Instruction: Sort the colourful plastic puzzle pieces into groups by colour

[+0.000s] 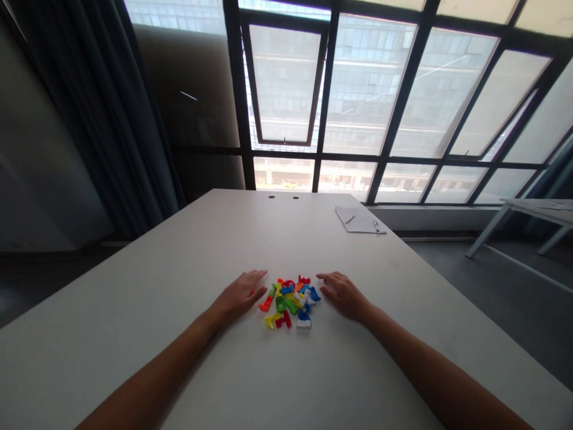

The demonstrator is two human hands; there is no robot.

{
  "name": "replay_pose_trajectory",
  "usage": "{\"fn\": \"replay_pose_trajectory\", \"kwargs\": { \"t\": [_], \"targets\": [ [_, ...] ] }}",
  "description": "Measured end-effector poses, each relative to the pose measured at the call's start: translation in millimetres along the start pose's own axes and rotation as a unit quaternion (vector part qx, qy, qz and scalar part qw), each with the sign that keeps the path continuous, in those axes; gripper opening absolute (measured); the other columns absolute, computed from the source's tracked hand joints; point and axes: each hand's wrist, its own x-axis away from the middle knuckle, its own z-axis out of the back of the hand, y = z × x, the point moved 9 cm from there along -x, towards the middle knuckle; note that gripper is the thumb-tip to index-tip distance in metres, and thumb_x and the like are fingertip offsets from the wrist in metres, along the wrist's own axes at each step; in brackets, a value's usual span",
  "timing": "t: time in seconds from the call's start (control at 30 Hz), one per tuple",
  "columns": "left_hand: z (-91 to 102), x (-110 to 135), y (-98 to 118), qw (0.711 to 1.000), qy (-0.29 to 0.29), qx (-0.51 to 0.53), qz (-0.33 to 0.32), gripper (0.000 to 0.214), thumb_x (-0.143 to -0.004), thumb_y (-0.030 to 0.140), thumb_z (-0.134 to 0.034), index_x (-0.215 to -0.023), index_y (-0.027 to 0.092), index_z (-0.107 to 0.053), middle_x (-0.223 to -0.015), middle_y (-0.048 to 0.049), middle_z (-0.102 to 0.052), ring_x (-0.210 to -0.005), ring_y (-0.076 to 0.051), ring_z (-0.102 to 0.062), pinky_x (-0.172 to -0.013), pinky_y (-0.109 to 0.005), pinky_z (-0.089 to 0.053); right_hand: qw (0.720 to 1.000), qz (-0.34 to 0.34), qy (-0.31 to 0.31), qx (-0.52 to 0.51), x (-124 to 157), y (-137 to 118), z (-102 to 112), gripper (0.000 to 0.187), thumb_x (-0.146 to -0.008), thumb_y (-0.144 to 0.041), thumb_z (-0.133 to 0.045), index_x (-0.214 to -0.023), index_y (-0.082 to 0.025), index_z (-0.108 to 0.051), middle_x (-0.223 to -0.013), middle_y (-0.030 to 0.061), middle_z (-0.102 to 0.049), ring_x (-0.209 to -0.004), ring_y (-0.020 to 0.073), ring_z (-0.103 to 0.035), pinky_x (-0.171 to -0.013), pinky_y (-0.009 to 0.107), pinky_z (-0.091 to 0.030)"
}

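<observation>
Well, the left grip lies open and palm down on the desk, its fingers loosely extended, holding nothing, their tips just beside the heap. The right grip matches it from the other side, open with the fingers slightly curled, and is empty as well. Between them sits a loose heap of plastic puzzle pieces in red, yellow, green, blue and white. These angular, blocky shapes lie across one another, with a few near the edges. They look light, stiff and hard, so they will probably skid on the smooth desk if nudged. Pinching a piece by its opposite sides between thumb and finger seems the surest hold, and the outlying ones, such as the white block at the near edge, look easiest to lift cleanly. Farther up the desk lie papers with a pen at their edge. Past the far edge stands a black-framed window, with a dark curtain to the left and a second table to the right.
</observation>
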Motion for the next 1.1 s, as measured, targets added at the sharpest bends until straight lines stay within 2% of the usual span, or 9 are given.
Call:
{"fn": "replay_pose_trajectory", "kwargs": {
  "t": [0.13, 0.23, 0.4, 0.53, 0.7, 0.77, 0.87, 1.0, 1.1],
  "targets": [
    [-22.6, -13, 52, 0.998, -0.023, 0.023, -0.061, 0.073, -0.100, 0.068, -0.033, -0.155, 0.022, -0.041, -0.157, -0.0094, -0.044, -0.147, -0.029, -0.038, -0.125, -0.048, -0.024, 0.998, 0.031, -0.051, 0.022, 2, -9, -6, 0.058, -0.103, -0.055, -0.044, -0.153, -0.026, -0.045, -0.150, 0.0112, -0.053, -0.137, 0.0299, -0.048, -0.113, 0.050, -0.038],
    [-32.5, -19, 81, 0.994, -0.026, 0.044, -0.097, 0.070, -0.100, 0.065, -0.037, -0.155, 0.023, -0.042, -0.155, -0.0097, -0.047, -0.146, -0.030, -0.039, -0.125, -0.049, -0.025, 0.994, 0.065, -0.087, 0.022, 4, -19, -9, 0.065, -0.100, -0.058, -0.047, -0.157, -0.029, -0.037, -0.158, 0.0087, -0.044, -0.144, 0.0308, -0.040, -0.117, 0.051, -0.033],
    [-36.4, -23, 102, 0.990, -0.024, 0.088, -0.112, 0.068, -0.098, 0.063, -0.046, -0.153, 0.022, -0.045, -0.153, -0.0123, -0.049, -0.144, -0.032, -0.041, -0.123, -0.052, -0.027, 0.994, 0.083, -0.068, -0.004, 4, -23, -3, 0.060, -0.098, -0.055, -0.053, -0.151, -0.028, -0.047, -0.149, 0.0102, -0.054, -0.139, 0.0309, -0.047, -0.114, 0.049, -0.038],
    [-18.3, -22, 94, 0.974, 0.000, 0.211, -0.075, 0.061, -0.098, 0.062, -0.046, -0.146, 0.024, -0.054, -0.147, -0.0113, -0.056, -0.135, -0.031, -0.052, -0.115, -0.047, -0.042, 0.995, 0.089, -0.032, -0.045, 5, -21, 4, 0.051, -0.099, -0.048, -0.056, -0.143, -0.024, -0.057, -0.133, 0.0125, -0.066, -0.126, 0.0287, -0.057, -0.106, 0.046, -0.044],
    [10.4, -22, 61, 0.936, 0.071, 0.343, -0.012, 0.050, -0.100, 0.055, -0.044, -0.126, 0.020, -0.067, -0.130, -0.0109, -0.068, -0.119, -0.027, -0.063, -0.095, -0.039, -0.056, 0.995, 0.053, 0.036, -0.081, 7, -13, 15, 0.034, -0.099, -0.039, -0.058, -0.126, -0.022, -0.068, -0.116, 0.0118, -0.073, -0.107, 0.0253, -0.066, -0.097, 0.042, -0.050],
    [15.6, -22, 47, 0.942, 0.094, 0.323, 0.007, 0.044, -0.098, 0.050, -0.047, -0.117, 0.018, -0.070, -0.119, -0.0105, -0.072, -0.108, -0.025, -0.068, -0.087, -0.036, -0.058, 0.994, 0.040, 0.060, -0.079, 7, -10, 17, 0.029, -0.101, -0.036, -0.055, -0.121, -0.022, -0.070, -0.111, 0.0108, -0.074, -0.102, 0.0241, -0.067, -0.094, 0.042, -0.050],
    [15.6, -21, 36, 0.966, 0.096, 0.238, 0.012, 0.032, -0.090, 0.035, -0.053, -0.106, 0.019, -0.075, -0.103, -0.0075, -0.076, -0.091, -0.022, -0.070, -0.080, -0.032, -0.057, 0.994, 0.053, 0.064, -0.069, 5, -12, 16, 0.030, -0.103, -0.036, -0.051, -0.122, -0.023, -0.070, -0.110, 0.0102, -0.074, -0.103, 0.0236, -0.066, -0.095, 0.042, -0.050],
    [9.2, -21, 37, 0.976, 0.063, 0.209, -0.010, 0.036, -0.079, 0.020, -0.049, -0.102, 0.019, -0.077, -0.098, -0.0060, -0.077, -0.082, -0.019, -0.070, -0.071, -0.028, -0.055, 0.995, 0.083, 0.034, -0.048, 2, -18, 10, 0.031, -0.104, -0.034, -0.049, -0.125, -0.025, -0.069, -0.122, 0.0092, -0.072, -0.115, 0.0238, -0.062, -0.101, 0.043, -0.047],
    [4.5, -19, 44, 0.976, 0.033, 0.216, -0.025, 0.038, -0.076, 0.016, -0.049, -0.101, 0.019, -0.077, -0.096, -0.0053, -0.076, -0.080, -0.018, -0.069, -0.068, -0.026, -0.053, 0.996, 0.083, 0.019, -0.038, 0, -19, 7, 0.030, -0.105, -0.034, -0.047, -0.119, -0.025, -0.072, -0.119, 0.0085, -0.073, -0.114, 0.0237, -0.063, -0.100, 0.043, -0.048]
  ]
}}
